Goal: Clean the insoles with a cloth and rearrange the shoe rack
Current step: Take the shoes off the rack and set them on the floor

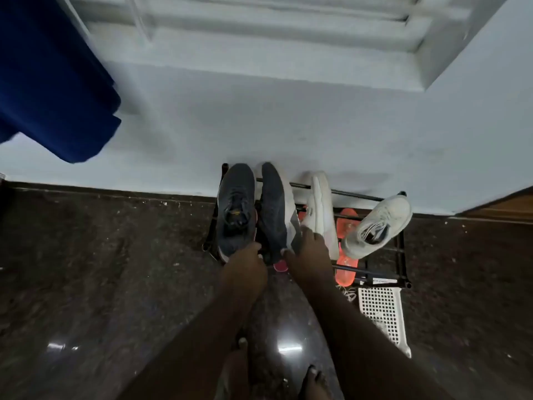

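A black metal shoe rack [401, 249] stands against the white wall. On its top tier two dark grey sneakers lie side by side. My left hand [248, 262] grips the heel of the left dark sneaker [235, 203]. My right hand [308, 249] holds the heel end of the right dark sneaker [275, 206], which is tipped on its side with its white sole facing right. To the right lie a white sneaker on its side [320, 203] and a pale grey-green sneaker [380, 223] sitting upright at an angle. Orange sandals [346, 226] show on the tier below. No cloth is visible.
A white perforated plastic basket [383, 310] lies on the dark polished floor in front of the rack's right end. A blue cloth or curtain [49, 82] hangs at the upper left. A white window frame [259, 27] is above. My bare feet [314, 379] are at the bottom.
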### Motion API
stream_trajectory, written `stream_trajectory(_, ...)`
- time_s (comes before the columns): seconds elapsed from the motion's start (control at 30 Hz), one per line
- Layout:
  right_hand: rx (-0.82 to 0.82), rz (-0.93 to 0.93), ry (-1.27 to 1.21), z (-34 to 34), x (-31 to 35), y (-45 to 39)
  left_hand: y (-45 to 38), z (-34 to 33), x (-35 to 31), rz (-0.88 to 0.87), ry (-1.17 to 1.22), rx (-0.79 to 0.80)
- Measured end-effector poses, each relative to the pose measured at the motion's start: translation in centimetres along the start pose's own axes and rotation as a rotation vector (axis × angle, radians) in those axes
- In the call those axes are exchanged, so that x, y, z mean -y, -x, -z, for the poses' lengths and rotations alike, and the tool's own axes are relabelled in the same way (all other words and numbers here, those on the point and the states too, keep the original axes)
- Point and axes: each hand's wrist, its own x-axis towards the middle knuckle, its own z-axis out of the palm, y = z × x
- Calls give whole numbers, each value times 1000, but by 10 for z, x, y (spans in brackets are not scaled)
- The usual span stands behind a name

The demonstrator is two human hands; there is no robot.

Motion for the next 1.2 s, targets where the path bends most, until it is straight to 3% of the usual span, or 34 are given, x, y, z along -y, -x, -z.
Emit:
stream_trajectory(0.13,41,-44,-25,-18,-4,-24,-17,-17,-1,149,114,106)
stream_trajectory(0.23,76,-40,2,-31,-15,-33,-26,-32,-2,105,284,228)
stream_trajectory(0.37,9,-43,-99,-30,-22,-40,-37,-44,0,103,465,200)
stream_trajectory(0.5,-18,-118,-443,-17,-25,-32,-23,-22,-12,-57,455,76)
stream_trajectory(0.63,98,-359,-952,-2,-22,-25,-5,-4,-32,-235,344,51)
stream_trajectory(0.77,118,-408,-1076,14,-17,-14,8,9,-31,-322,382,22)
stream_trajectory(0.83,123,-420,-1113,17,-15,-5,13,15,-34,-298,443,-84)
stream_trajectory(0.9,139,-389,-1170,19,-15,4,1,22,-38,-145,515,-206)
stream_trajectory(0.97,158,-361,-1188,21,-13,12,-20,33,-44,23,575,-97)
stream_trajectory(1.07,189,-334,-1207,20,-13,20,-33,38,-54,29,528,102)
stream_trajectory(1.2,166,-353,-1186,14,-15,24,-25,32,-59,-36,470,69)
